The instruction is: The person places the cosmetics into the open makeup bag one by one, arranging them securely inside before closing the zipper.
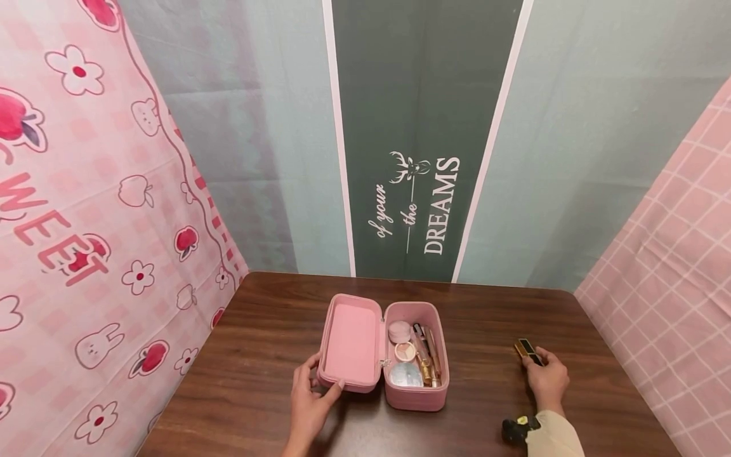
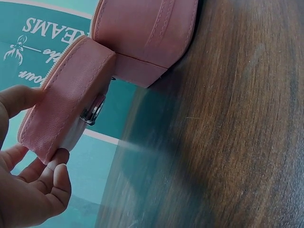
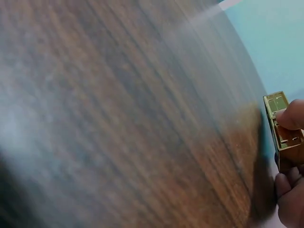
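A pink cosmetic case (image 1: 415, 398) stands unzipped on the table, its lid (image 1: 352, 336) folded out to the left. My left hand (image 1: 308, 395) grips the lid's near left corner between thumb and fingers; the left wrist view shows the lid (image 2: 71, 90) raised off the tabletop. Inside the case lie a round pink container (image 1: 399, 332), a round palette (image 1: 405, 351), a round silvery compact (image 1: 406, 374) and several slim tubes (image 1: 424, 352). Right of the case, my right hand (image 1: 548, 376) pinches a small gold-and-black rectangular case (image 3: 285, 135); its exact kind is unclear.
The dark wooden table (image 1: 257, 355) reaches back to a grey-green curtain (image 1: 274, 158) with printed lettering. Pink patterned cloth (image 1: 103, 222) hangs on the left, pink checked cloth (image 1: 668, 254) on the right. A dark band (image 1: 516, 430) is on the right wrist.
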Demonstrator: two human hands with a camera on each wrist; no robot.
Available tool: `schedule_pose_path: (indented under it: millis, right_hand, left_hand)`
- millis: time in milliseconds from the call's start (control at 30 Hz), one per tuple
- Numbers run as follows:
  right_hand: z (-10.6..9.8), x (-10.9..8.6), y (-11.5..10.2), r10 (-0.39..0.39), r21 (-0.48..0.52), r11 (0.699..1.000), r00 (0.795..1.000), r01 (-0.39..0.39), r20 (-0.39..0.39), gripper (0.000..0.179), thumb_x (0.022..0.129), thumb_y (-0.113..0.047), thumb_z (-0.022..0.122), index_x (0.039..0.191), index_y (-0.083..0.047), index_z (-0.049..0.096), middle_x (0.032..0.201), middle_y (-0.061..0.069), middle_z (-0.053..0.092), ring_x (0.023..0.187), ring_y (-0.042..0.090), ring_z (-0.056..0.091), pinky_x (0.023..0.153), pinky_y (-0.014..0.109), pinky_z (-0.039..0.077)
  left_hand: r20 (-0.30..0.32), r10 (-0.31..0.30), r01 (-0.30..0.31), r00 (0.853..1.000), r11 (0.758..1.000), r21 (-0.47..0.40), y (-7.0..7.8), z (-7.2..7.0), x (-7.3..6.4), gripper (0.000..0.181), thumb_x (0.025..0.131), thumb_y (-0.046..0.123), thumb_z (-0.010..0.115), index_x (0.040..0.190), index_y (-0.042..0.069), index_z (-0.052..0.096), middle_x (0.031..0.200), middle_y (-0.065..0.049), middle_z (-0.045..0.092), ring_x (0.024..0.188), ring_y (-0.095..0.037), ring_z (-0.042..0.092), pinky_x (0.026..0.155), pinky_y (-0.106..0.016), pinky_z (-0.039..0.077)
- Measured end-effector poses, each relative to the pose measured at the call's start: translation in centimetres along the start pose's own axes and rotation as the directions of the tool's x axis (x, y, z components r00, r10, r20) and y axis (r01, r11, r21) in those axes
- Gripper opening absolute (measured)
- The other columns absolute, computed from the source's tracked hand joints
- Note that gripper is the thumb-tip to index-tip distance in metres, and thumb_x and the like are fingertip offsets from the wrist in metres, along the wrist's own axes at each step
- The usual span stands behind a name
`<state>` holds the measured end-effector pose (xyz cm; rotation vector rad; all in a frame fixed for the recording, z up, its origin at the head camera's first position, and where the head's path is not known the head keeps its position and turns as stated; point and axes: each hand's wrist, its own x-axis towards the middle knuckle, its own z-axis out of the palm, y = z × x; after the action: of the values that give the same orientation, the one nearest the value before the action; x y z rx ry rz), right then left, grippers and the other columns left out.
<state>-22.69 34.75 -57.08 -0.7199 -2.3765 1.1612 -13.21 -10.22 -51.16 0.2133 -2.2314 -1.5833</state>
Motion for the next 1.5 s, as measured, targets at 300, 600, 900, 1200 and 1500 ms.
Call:
schedule_pose_path:
  millis: [300,600,900,1200,1500]
  right_hand:
    - [-0.1,-2.3,-1.2,0.082,0.191,0.980,0.983,-0.049,-0.166,0.035,0.079,-0.010,0.064,0.110,0.006,0.063,0.111,0.026,0.055,0.100,0.037,0.049,0.076,0.024,0.034]
    - [-0.5,-3.1,-2.3,0.066,0.174,0.984,0.978,-0.031,-0.198,0.034,0.078,-0.011,0.063,0.108,0.006,0.063,0.109,0.026,0.057,0.098,0.038,0.050,0.072,0.019,0.030]
    - [-1.2,-5.2,-4.7,-0.011,0.110,0.993,0.962,0.043,-0.274,0.033,0.072,-0.007,0.066,0.102,0.008,0.065,0.093,0.024,0.056,0.076,0.020,0.048,0.075,0.039,0.030]
    - [-1.1,-6.4,-6.4,-0.128,0.041,0.989,0.966,0.141,-0.226,0.030,0.073,-0.007,0.069,0.100,0.004,0.066,0.089,0.023,0.057,0.077,0.033,0.050,0.069,0.041,0.030]
    - [-1.4,-7.5,-8.8,-0.157,0.005,0.987,0.963,0.162,-0.219,0.029,0.073,-0.008,0.067,0.099,0.006,0.066,0.086,0.025,0.059,0.081,0.038,0.053,0.074,0.048,0.032]
  left_hand:
    - [0.001,0.000,0.000,1.000,1.000,0.004,-0.2,0.0,0.0,0.063,0.066,0.013,0.083,0.122,0.007,0.055,0.112,-0.010,0.049,0.078,-0.019,0.049,0.059,-0.030,0.046]
    - [0.007,-0.020,0.020,1.000,1.000,0.003,0.0,0.0,0.2,0.065,0.065,0.011,0.083,0.123,0.009,0.055,0.112,-0.007,0.049,0.078,-0.018,0.049,0.060,-0.031,0.047]
    - [0.005,-0.013,0.013,1.000,1.000,-0.005,0.0,0.1,0.1,0.065,0.065,0.011,0.083,0.123,0.008,0.055,0.112,-0.009,0.049,0.077,-0.019,0.050,0.059,-0.033,0.048]
    - [0.008,-0.014,0.014,1.000,1.000,-0.006,-0.1,0.0,0.2,0.065,0.065,0.011,0.083,0.123,0.008,0.054,0.113,-0.009,0.048,0.076,-0.019,0.050,0.059,-0.031,0.048]
    - [-0.001,-0.007,0.007,1.000,1.000,-0.007,-0.2,0.1,0.1,0.065,0.065,0.011,0.083,0.123,0.008,0.055,0.112,-0.009,0.049,0.076,-0.018,0.050,0.059,-0.031,0.048]
